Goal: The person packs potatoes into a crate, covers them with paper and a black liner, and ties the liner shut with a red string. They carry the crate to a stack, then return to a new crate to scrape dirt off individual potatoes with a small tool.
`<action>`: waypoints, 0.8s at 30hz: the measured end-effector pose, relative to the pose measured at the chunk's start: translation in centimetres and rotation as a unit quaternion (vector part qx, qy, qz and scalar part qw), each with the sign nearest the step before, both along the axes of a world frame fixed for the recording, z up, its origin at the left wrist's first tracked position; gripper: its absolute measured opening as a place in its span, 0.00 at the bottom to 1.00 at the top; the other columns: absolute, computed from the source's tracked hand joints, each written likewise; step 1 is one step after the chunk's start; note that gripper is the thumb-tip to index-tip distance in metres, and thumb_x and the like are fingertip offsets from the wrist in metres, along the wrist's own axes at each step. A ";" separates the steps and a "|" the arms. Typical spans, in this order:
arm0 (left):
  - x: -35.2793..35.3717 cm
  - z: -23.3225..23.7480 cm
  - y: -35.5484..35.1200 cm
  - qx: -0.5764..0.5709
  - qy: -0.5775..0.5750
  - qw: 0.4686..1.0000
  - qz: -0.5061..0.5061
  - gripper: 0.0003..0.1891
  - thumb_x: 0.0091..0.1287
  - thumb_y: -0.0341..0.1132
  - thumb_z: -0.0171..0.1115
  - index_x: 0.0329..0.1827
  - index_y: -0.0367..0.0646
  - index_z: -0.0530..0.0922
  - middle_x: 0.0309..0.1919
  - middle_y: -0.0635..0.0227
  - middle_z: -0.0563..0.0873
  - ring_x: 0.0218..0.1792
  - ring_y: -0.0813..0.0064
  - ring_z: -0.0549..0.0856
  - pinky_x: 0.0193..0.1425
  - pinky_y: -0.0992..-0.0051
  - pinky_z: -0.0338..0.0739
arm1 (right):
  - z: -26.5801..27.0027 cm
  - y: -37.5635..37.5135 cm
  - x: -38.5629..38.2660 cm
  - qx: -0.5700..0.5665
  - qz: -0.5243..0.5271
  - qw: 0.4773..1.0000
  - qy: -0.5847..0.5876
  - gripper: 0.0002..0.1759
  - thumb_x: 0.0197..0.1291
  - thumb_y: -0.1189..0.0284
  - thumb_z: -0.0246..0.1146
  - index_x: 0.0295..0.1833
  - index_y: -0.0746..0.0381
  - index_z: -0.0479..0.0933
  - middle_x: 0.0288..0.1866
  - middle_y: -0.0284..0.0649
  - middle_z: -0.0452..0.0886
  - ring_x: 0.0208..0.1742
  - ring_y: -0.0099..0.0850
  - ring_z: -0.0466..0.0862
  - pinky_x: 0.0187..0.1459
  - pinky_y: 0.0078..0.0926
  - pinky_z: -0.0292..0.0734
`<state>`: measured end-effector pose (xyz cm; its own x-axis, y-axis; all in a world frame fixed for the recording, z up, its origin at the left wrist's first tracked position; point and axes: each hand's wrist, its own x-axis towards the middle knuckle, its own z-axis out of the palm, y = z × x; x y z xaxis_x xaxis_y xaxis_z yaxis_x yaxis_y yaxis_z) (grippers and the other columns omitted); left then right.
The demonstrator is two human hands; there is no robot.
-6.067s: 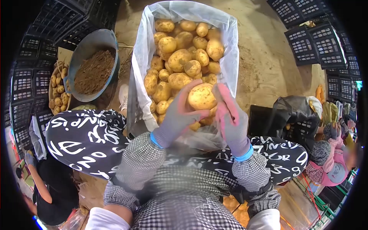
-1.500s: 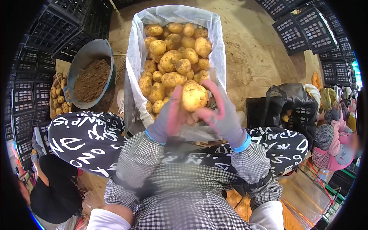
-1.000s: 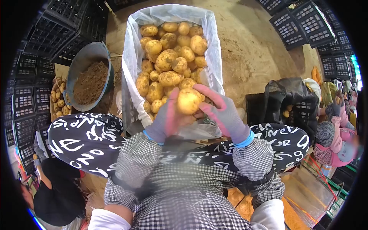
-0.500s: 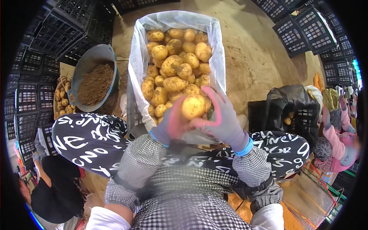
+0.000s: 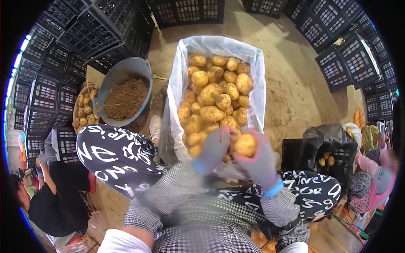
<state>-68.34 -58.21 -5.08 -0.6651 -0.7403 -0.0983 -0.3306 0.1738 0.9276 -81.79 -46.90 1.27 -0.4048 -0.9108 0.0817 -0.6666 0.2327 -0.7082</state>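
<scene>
A potato (image 5: 245,145) sits in my right hand (image 5: 260,163), whose gloved fingers close round its right and lower sides. My left hand (image 5: 214,148), in a grey glove with pink fingertips, is just left of that potato. Its fingers are bent together and slightly blurred, and what they hold, if anything, is hidden. Both hands are over the near end of a crate with a white liner (image 5: 174,90), which is full of soil-marked potatoes (image 5: 211,93).
Left of the crate are a blue tub (image 5: 148,80) of soil and a basket of potatoes (image 5: 85,103). At right, a black-lined crate (image 5: 312,145) holds a few potatoes. Black crates (image 5: 190,12) line the surroundings. Other people work at the left (image 5: 59,202) and right (image 5: 373,177).
The view has shifted, so the crate appears lower and further right. My left hand has drawn away from the potato's left side, while my right hand has closed round it.
</scene>
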 end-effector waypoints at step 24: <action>-3.8 6.8 -7.6 0.313 0.275 0.909 0.024 0.34 0.61 0.33 0.71 0.68 0.46 0.63 0.52 0.63 0.77 0.47 0.71 0.84 0.46 0.74 0.85 | 6.7 21.4 -29.0 -0.107 -0.297 0.946 -0.072 0.19 0.71 0.72 0.57 0.64 0.67 0.74 0.46 0.33 0.81 0.38 0.19 0.77 0.41 0.17 0.74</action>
<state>-72.10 -65.77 1.73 -0.7098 -0.6827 -0.1735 0.2187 -0.4477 0.8670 -110.78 -25.55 8.00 -0.8609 -0.4881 0.1438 -0.3567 0.3775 -0.8546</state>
